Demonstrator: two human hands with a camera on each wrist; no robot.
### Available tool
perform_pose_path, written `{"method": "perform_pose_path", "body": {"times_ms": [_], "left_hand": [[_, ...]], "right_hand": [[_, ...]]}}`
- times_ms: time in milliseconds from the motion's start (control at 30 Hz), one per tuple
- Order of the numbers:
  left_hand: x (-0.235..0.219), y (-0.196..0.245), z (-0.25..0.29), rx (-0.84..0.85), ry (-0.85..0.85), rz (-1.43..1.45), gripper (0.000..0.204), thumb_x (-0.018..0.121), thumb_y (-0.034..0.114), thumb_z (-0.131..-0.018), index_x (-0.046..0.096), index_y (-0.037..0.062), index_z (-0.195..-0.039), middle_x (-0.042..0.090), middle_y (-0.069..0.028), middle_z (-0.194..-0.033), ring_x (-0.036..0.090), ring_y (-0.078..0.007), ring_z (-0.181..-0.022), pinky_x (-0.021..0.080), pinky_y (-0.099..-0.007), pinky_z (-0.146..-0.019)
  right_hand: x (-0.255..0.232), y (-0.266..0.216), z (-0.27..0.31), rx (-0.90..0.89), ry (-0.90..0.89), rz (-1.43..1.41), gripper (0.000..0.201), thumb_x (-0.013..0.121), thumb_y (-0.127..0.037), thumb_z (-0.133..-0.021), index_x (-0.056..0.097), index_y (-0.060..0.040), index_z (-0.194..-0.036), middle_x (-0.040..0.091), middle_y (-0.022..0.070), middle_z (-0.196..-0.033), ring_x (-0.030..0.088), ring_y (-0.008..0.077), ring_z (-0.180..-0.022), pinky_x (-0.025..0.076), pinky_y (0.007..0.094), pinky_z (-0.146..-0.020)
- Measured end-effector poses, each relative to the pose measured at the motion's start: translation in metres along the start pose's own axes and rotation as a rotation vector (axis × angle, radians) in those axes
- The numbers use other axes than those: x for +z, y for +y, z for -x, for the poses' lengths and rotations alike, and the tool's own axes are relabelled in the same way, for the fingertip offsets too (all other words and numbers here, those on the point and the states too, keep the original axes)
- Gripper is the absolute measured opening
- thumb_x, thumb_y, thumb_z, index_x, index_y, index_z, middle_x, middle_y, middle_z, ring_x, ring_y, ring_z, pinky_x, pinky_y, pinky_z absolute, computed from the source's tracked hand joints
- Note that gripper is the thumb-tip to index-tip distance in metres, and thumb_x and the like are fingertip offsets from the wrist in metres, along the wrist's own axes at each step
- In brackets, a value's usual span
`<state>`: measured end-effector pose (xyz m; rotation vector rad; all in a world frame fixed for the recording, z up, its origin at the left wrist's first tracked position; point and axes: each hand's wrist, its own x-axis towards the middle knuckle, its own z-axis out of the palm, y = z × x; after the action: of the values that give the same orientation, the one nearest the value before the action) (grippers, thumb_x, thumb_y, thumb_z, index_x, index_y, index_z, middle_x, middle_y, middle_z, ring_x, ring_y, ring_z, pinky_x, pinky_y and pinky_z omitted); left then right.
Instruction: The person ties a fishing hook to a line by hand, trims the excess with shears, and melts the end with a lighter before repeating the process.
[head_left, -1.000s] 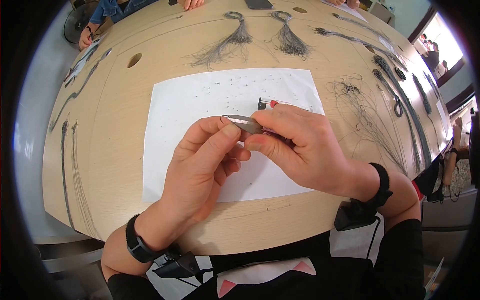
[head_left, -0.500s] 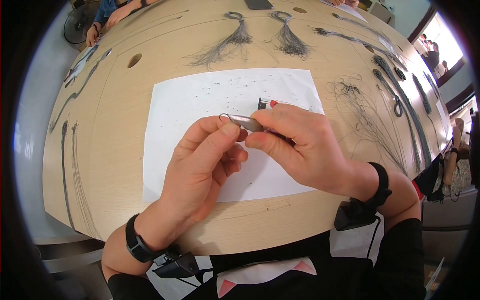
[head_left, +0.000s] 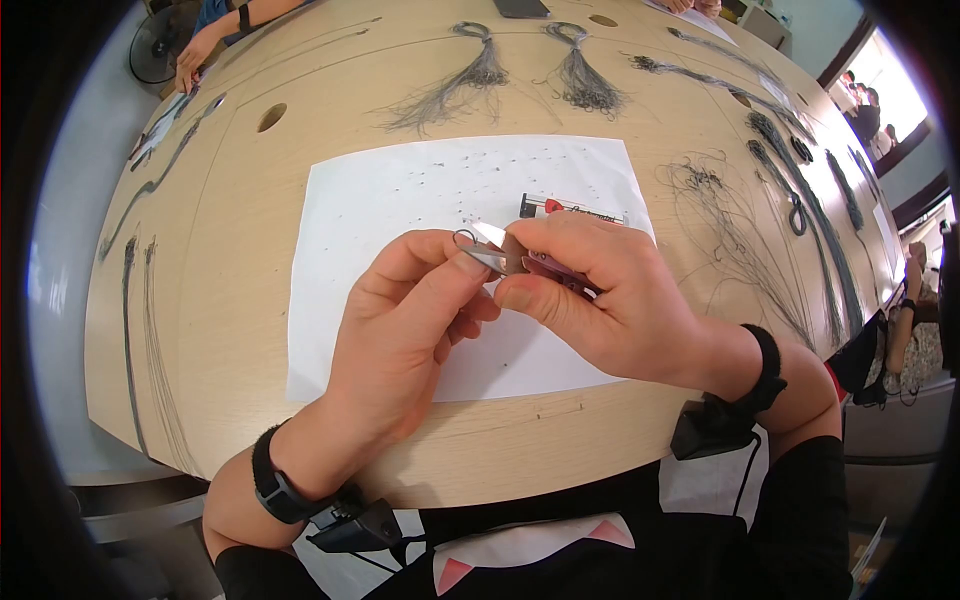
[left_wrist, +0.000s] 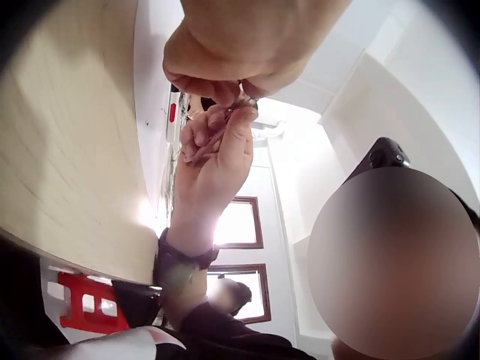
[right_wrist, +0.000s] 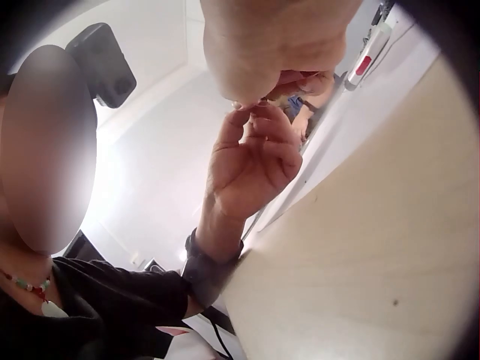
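Note:
My left hand (head_left: pixel 405 315) pinches a small dark fish hook (head_left: pixel 463 238) between thumb and forefinger, its curved bend showing above the fingertips. The other fingers curl loosely below. My right hand (head_left: pixel 615 300) grips a pair of thread snips (head_left: pixel 516 256) with pinkish handles. Their two blades stand apart in a V, right beside the left fingertips, the lower one overlapping the thumb tip in the head view. A pink handle (left_wrist: pixel 204 150) shows along the right palm in the left wrist view. The hook's shank is hidden by the fingers.
Beneath the hands lies a white paper sheet (head_left: pixel 335 290) sprinkled with dark specks. A narrow case with a red mark (head_left: pixel 535 206) lies behind the right hand. Tied bundles of line with hooks (head_left: pixel 588 85) lie at the back, a loose tangle (head_left: pixel 710 190) on the right. Another person's hand (head_left: pixel 195 55) is far left.
The snips' blades, together before, have spread apart, and the hook has shifted slightly right with them. The person across the table has moved an arm at the far left.

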<state>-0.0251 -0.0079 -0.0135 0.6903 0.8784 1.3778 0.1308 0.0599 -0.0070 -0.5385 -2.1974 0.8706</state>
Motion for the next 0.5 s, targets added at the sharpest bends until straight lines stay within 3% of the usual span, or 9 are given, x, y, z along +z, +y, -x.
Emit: {"method": "perform_pose_path", "body": {"times_ms": [500], "left_hand": [[0.0055,0.0018,0.0008,-0.045,0.021,-0.106,0.005,0.050,0.013,-0.084,0.051,0.0089,-0.086,0.055,-0.0019,-0.078,0.049,-0.0091,-0.064,0.039,-0.0215,-0.058]], "right_hand": [[0.0021,0.0035,0.0005,-0.077,0.087,0.013,0.018,0.057,-0.017,-0.078,0.053,0.0003,-0.082,0.050,0.0112,-0.062,0.048,0.0230,-0.055,0.037,0.0291,-0.051]]}}
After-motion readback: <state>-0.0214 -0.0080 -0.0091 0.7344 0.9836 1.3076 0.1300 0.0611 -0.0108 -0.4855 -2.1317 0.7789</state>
